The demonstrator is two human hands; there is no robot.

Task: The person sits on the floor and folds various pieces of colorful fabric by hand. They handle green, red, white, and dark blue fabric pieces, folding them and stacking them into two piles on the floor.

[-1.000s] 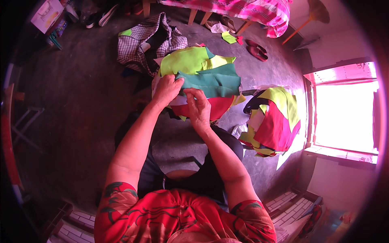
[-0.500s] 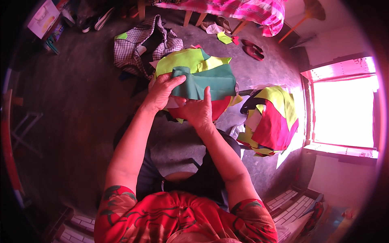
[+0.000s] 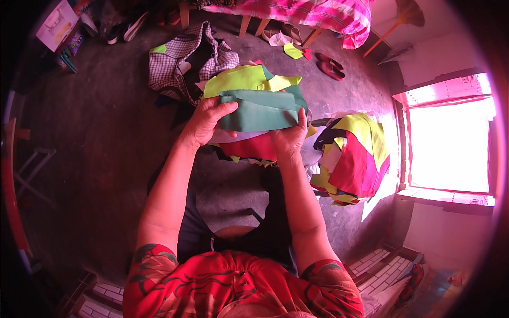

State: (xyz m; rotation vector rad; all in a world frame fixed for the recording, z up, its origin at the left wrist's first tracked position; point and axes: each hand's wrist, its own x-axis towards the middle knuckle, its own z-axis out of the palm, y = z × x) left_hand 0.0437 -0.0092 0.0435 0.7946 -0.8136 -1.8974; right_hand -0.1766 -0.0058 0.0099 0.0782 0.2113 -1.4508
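Observation:
A folded green cloth piece (image 3: 260,110) is held flat between both hands above my lap. My left hand (image 3: 205,123) grips its left edge, thumb on top. Gripping the right edge from below is my right hand (image 3: 290,139). Under the green piece lies a heap of cloth pieces: yellow-green ones (image 3: 241,78) at the far side, a red one (image 3: 253,147) and a white one toward me.
A second pile of red, yellow and black cloth pieces (image 3: 354,157) sits on the floor at my right. A checked bag (image 3: 183,59) lies beyond the heap. Red slippers (image 3: 328,64) and a table with a pink checked cover (image 3: 313,11) are farther off. A bright window (image 3: 450,146) is on the right.
Both hands have spread apart along the green piece, drawing it out flat and wider; before, they were bunched together near its left corner.

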